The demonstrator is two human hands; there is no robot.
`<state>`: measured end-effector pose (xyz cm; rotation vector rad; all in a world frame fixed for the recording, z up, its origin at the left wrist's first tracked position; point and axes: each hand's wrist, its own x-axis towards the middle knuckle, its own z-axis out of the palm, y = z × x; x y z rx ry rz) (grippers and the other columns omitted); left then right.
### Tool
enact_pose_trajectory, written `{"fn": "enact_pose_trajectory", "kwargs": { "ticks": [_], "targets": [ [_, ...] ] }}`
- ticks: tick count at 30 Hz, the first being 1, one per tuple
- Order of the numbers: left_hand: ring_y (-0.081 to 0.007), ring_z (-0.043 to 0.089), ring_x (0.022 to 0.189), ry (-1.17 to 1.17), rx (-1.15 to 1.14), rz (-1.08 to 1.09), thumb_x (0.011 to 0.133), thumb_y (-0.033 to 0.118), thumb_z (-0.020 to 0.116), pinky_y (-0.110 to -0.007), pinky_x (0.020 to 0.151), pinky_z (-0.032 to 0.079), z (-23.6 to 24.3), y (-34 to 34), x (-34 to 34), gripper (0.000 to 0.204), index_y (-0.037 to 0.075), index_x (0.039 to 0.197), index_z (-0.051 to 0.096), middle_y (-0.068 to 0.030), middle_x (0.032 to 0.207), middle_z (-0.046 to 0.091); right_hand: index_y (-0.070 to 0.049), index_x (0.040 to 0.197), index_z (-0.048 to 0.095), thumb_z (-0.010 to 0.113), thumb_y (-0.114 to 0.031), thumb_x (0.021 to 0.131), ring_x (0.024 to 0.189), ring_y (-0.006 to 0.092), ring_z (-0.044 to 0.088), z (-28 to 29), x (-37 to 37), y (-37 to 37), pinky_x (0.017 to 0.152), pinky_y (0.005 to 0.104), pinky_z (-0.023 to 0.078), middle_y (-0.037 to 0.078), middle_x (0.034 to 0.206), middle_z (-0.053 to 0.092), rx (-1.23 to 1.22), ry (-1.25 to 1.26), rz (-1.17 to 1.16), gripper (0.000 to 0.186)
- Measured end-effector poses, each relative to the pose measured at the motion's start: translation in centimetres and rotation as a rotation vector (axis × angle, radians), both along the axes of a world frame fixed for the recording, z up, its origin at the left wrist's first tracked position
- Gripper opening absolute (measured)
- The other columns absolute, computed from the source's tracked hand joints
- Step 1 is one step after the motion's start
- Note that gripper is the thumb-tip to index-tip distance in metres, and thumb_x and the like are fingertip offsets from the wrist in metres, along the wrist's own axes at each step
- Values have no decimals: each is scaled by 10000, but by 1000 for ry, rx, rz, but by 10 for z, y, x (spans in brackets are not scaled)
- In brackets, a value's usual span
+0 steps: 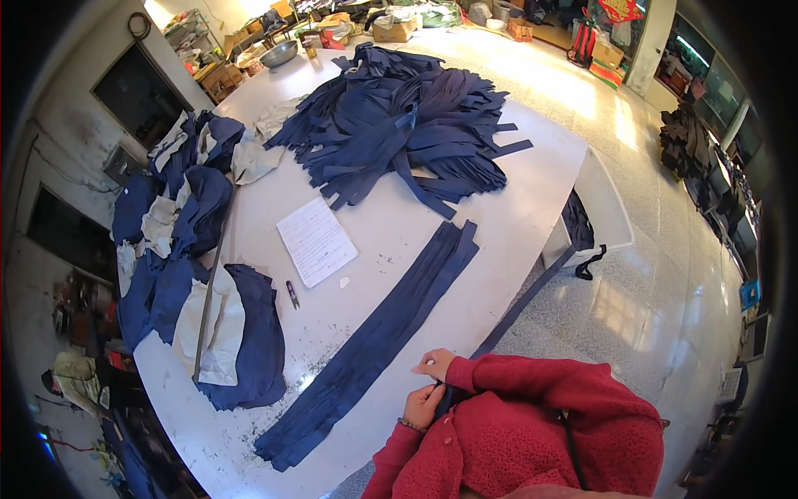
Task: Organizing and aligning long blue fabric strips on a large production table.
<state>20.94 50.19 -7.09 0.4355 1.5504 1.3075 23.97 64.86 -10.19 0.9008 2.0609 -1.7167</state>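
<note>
Close to my body at the table's near edge, my left hand (422, 405) is closed on a navy fabric strip (519, 312). That strip trails behind my right forearm toward a white bin (613, 208) on the right. Just above the left hand is my right hand (434, 364), its fingers curled together; whatever they may pinch is too small to make out. A long flat stack of navy strips (374, 341) lies slantwise on the white table (391, 241), left of my hands. Farther back spreads a large heap of loose navy strips (407, 125).
Navy cut panels (262, 333) with pale paper pieces line the table's left side under a long thin bar (218, 266). A written sheet (316, 241), small thread snips (293, 294) and a white chip (344, 283) lie mid-table. A metal bowl (278, 55) stands at the far end.
</note>
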Motion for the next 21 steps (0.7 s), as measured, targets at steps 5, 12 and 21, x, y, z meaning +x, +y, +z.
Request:
{"fn": "enact_pose_trajectory", "kwargs": {
  "ticks": [5,12,21],
  "targets": [
    [-20,358,541,-21,58,113,898,189,516,-216,467,306,27,-1,9,298,10,660,542,65,562,448,4,785,636,647,-377,759,568,215,566,-9,-4,9,559,317,447,121,605,592,42,104,-345,382],
    [-42,308,501,524,-151,444,882,127,511,-253,425,253,50,-63,-9,302,5,613,446,24,499,357,15,788,567,632,-191,790,585,145,580,-57,61,211,558,282,469,94,658,611,339,304,-684,216],
    [-92,292,537,887,127,479,865,87,522,-261,469,266,89,23,-56,277,9,642,377,-30,555,313,-78,1145,517,693,-321,716,694,237,603,99,-10,-1,626,300,460,126,892,648,117,356,384,523]
  ]
}}
